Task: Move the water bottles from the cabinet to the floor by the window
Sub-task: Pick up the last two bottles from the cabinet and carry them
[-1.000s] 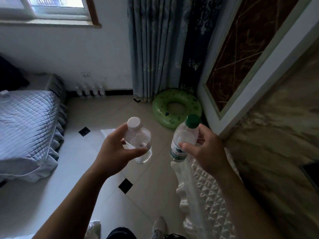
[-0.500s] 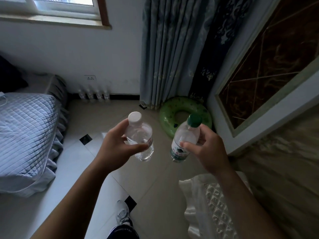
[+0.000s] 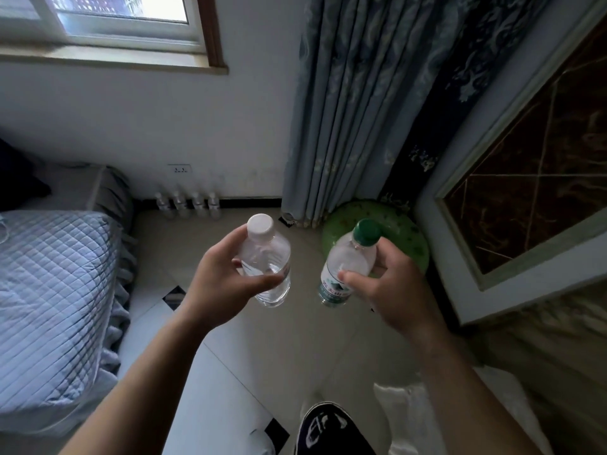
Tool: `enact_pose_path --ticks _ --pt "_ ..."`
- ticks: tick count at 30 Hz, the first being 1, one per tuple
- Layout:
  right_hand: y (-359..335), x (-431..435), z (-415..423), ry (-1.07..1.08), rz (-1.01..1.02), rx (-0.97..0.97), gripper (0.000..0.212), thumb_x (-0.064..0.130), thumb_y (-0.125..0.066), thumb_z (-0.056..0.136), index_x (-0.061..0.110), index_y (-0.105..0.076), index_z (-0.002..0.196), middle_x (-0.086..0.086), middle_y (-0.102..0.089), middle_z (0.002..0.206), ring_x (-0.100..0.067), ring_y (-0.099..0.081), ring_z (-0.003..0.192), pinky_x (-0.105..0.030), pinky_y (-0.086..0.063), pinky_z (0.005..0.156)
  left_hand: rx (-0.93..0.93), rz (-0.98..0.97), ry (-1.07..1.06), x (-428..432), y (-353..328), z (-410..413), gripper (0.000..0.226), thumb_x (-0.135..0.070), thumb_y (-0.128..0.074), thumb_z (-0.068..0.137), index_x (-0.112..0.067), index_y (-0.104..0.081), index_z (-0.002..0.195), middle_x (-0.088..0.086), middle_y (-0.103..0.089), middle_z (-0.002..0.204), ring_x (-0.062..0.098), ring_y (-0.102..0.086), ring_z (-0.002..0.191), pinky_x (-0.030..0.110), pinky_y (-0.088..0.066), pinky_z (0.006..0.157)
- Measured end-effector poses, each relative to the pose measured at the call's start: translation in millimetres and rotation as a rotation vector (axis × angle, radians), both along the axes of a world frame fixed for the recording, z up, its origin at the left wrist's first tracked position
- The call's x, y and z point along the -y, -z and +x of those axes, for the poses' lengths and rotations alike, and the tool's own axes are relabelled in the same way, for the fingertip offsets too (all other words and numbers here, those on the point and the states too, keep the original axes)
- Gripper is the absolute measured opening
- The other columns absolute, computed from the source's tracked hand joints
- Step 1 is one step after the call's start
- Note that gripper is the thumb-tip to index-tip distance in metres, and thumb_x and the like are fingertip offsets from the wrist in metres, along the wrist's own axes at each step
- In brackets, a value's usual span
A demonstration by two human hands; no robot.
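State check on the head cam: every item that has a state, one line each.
White-cap bottle: capped, gripped by left hand, off the floor.
Green-cap bottle: capped, gripped by right hand, off the floor.
Floor bottles: four, upright, in a row against the wall under the window.
Curtain: bunched to the right of the window.
Ring: inflated, on the floor at the curtain's foot.

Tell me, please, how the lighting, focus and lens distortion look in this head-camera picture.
Head view: the window is blown out, the room dim; the wide lens slants the curtain and wall panel; the white-capped bottle in the left hand and green-capped bottle in the right hand are sharp, the floor bottles by the wall small and soft.
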State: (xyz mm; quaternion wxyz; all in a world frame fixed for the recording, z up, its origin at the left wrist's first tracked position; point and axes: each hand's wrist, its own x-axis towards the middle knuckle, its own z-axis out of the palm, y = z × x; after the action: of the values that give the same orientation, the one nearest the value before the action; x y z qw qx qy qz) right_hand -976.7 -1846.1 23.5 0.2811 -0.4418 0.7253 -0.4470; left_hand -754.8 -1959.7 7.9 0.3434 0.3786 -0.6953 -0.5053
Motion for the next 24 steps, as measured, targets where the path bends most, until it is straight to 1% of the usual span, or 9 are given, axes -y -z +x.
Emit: enact_pose_path --ticks 3,5,7,8,13,17,19,22,24 --pt "6.7 44.2 -6.1 0.000 -0.008 0.029 0.042 0.028 -0.082 0.064 0.026 -0.066 0.103 0.004 -0.073 0.096 -0.014 -0.069 0.092 -0.039 -0.058 0.081 0.017 -0.005 0.001 40.5 4.0 -3.8 0.067 -0.035 -0.085 0.054 -0.031 -0.062 0.118 -0.012 -0.070 0.102 0.011 -0.066 0.097 0.029 -0.052 0.083" --pt "12.7 76.3 -13.8 0.004 -0.013 0.057 0.043 0.031 -0.080 0.062 0.029 -0.066 0.102 0.004 -0.073 0.097 -0.016 -0.070 0.092 -0.046 -0.058 0.081 0.031 -0.002 -0.012 67.7 4.3 -8.7 0.066 -0.028 -0.088 0.056 -0.027 -0.063 0.118 -0.012 -0.070 0.101 0.009 -0.067 0.095 0.023 -0.052 0.080" --pt "18.7 110.8 -22.6 0.002 -0.024 0.079 0.045 0.032 -0.080 0.060 0.030 -0.066 0.102 0.004 -0.074 0.097 -0.017 -0.070 0.092 -0.049 -0.058 0.081 0.032 0.010 -0.033 96.9 5.3 -15.4 0.063 -0.013 -0.091 0.059 -0.023 -0.064 0.116 -0.014 -0.071 0.098 0.005 -0.067 0.091 0.014 -0.049 0.075" --pt "21.3 129.0 -26.7 0.000 -0.030 0.084 0.046 0.032 -0.080 0.059 0.030 -0.066 0.102 0.004 -0.074 0.096 -0.017 -0.070 0.092 -0.050 -0.057 0.081 0.035 0.013 -0.039 112.7 5.6 -19.2 0.063 -0.009 -0.090 0.059 -0.022 -0.064 0.115 -0.015 -0.071 0.097 0.004 -0.067 0.090 0.011 -0.048 0.074" --pt "28.2 219.9 -53.0 -0.031 -0.037 0.111 0.040 0.019 -0.082 0.061 0.024 -0.066 0.098 0.002 -0.074 0.091 -0.016 -0.071 0.087 -0.047 -0.058 0.080 0.109 -0.004 -0.075 194.7 8.9 -43.9 0.068 -0.012 -0.091 0.060 -0.026 -0.062 0.120 -0.015 -0.070 0.102 0.005 -0.066 0.096 0.012 -0.049 0.079" --pt "28.0 290.7 -74.9 -0.082 -0.006 0.115 0.045 0.025 -0.081 0.059 0.025 -0.066 0.102 0.003 -0.073 0.093 -0.014 -0.070 0.087 -0.044 -0.059 0.078 0.129 0.007 -0.113 255.4 10.5 -64.1 0.068 -0.013 -0.091 0.061 -0.031 -0.062 0.119 -0.012 -0.071 0.102 0.007 -0.067 0.094 0.015 -0.051 0.080" --pt "26.6 323.4 -82.9 -0.100 -0.003 0.115 0.047 0.025 -0.081 0.058 0.025 -0.066 0.103 0.003 -0.073 0.093 -0.014 -0.070 0.087 -0.042 -0.059 0.078 0.127 0.007 -0.134 283.6 9.6 -71.6 0.067 -0.013 -0.091 0.061 -0.032 -0.062 0.119 -0.011 -0.071 0.103 0.007 -0.067 0.095 0.014 -0.050 0.079" --pt "24.5 369.0 -88.5 -0.124 -0.011 0.107 0.043 0.019 -0.082 0.061 0.025 -0.066 0.101 0.004 -0.073 0.091 -0.015 -0.070 0.086 -0.042 -0.060 0.077 0.132 0.009 -0.157 324.3 8.9 -77.7 0.066 -0.013 -0.091 0.061 -0.032 -0.062 0.118 -0.014 -0.070 0.103 0.005 -0.066 0.098 0.010 -0.047 0.077" --pt "25.0 397.9 -87.4 -0.131 -0.012 0.112 0.043 0.011 -0.083 0.064 0.025 -0.066 0.100 0.005 -0.073 0.090 -0.014 -0.070 0.085 -0.042 -0.059 0.077 0.131 0.015 -0.165 351.5 10.0 -77.2 0.067 -0.013 -0.091 0.061 -0.029 -0.061 0.119 -0.013 -0.070 0.104 0.006 -0.066 0.098 0.010 -0.047 0.078"
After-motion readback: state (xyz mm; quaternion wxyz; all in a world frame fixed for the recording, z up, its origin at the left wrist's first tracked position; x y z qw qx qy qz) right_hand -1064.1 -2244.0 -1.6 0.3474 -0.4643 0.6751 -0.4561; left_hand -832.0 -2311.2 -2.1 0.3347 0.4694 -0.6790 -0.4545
